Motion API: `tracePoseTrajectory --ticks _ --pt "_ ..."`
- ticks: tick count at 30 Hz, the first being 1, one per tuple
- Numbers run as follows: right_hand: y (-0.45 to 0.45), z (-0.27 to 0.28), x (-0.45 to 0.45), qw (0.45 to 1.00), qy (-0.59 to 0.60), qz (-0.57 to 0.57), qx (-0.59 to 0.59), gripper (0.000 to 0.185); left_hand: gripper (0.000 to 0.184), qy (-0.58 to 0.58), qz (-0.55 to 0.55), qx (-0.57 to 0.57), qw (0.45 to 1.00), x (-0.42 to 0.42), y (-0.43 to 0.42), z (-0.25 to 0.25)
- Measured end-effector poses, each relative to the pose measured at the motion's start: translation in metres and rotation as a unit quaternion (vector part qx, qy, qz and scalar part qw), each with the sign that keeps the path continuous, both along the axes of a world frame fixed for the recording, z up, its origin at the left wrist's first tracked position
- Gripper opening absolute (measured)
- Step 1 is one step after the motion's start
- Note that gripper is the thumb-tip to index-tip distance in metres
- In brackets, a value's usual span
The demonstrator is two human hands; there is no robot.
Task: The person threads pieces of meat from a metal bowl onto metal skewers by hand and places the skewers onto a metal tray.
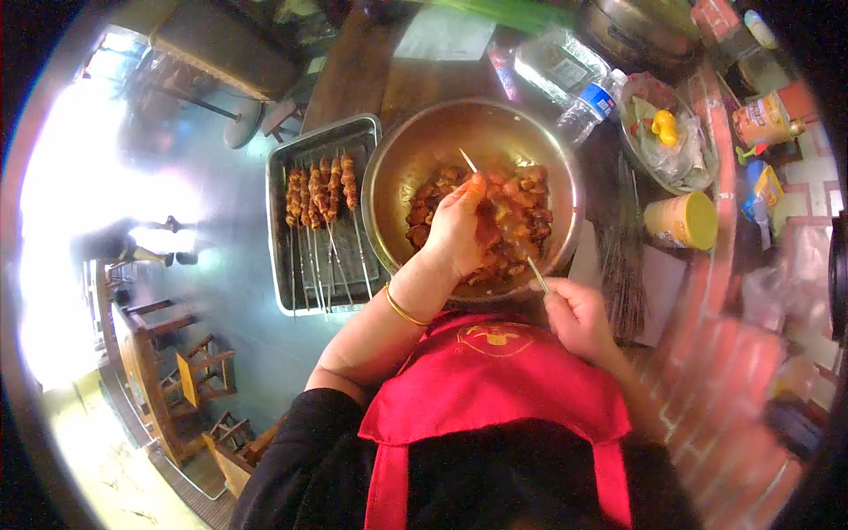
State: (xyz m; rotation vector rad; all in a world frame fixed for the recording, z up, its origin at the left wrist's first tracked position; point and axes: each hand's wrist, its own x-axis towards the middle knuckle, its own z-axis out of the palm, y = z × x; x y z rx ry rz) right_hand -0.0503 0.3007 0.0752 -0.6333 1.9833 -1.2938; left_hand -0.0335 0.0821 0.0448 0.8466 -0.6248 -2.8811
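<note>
A large steel bowl (pixel 389 190) holds chunks of marinated meat (pixel 526 208). Over the bowl, my left hand (pixel 459 221) is closed around a piece of meat on a skewer, whose pointed tip (pixel 467 160) sticks out above the fingers. My right hand (pixel 579 318), at the bowl's lower right rim, pinches the lower end of a skewer (pixel 537 275). The middle of the skewer is hard to make out against the meat. Left of the bowl, a metal tray (pixel 280 265) holds several loaded meat skewers (pixel 334 190) lying side by side.
A water bottle (pixel 594 108), a clear plastic container (pixel 556 66) and a basin with a yellow item (pixel 664 128) stand at the upper right. Bare skewers (pixel 621 265) and a yellow-lidded tub (pixel 680 221) lie right of the bowl. Wooden stools (pixel 208 371) stand at lower left.
</note>
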Motion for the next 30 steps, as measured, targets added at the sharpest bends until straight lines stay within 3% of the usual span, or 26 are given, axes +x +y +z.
tracePoseTrajectory --ticks 2,5,12,15,17,19,21,23,25,27,29,30 --pt "-0.003 -0.001 -0.001 1.0 -0.019 -0.005 -0.008 0.023 0.024 0.04 0.026 0.065 0.997 0.0 0.001 0.003" --pt "-0.005 0.002 0.0 0.999 -0.049 -0.007 -0.017 0.023 0.025 0.091 -0.012 0.0 0.996 0.008 0.003 -0.003" --pt "-0.025 0.003 0.01 0.996 -0.07 0.008 -0.05 0.022 0.028 0.158 -0.011 0.037 0.987 0.028 0.006 -0.015" --pt "-0.053 0.003 0.007 0.99 -0.114 0.02 -0.078 0.022 0.048 0.135 0.007 0.058 0.989 0.039 -0.004 -0.01" --pt "-0.095 0.027 0.006 0.98 -0.174 0.045 -0.09 0.022 0.064 0.175 0.034 0.133 0.975 0.046 -0.016 -0.037" --pt "-0.153 0.044 0.015 0.944 -0.308 0.078 -0.087 0.023 0.063 0.176 0.074 0.211 0.959 0.058 -0.026 -0.044" --pt "-0.213 0.024 0.038 0.924 -0.365 0.071 -0.084 0.027 0.061 0.214 0.098 0.231 0.944 0.065 -0.023 -0.083" --pt "-0.266 0.006 0.059 0.919 -0.388 0.072 -0.013 0.027 0.056 0.143 0.168 0.246 0.944 0.066 -0.02 -0.1" --pt "-0.305 -0.016 0.084 0.931 -0.362 0.024 0.041 0.023 0.054 0.083 0.192 0.279 0.937 0.059 -0.02 -0.112" --pt "-0.327 -0.053 0.101 0.952 -0.303 -0.02 0.039 0.024 0.054 0.158 0.114 0.246 0.95 0.061 -0.019 -0.107" --pt "-0.34 -0.126 0.098 0.99 -0.071 0.082 0.088 0.037 0.048 0.142 0.08 0.258 0.952 0.059 -0.028 -0.104" --pt "-0.337 -0.122 0.105 0.99 -0.066 0.075 0.099 0.044 0.045 0.161 0.074 0.277 0.944 0.06 -0.027 -0.105"
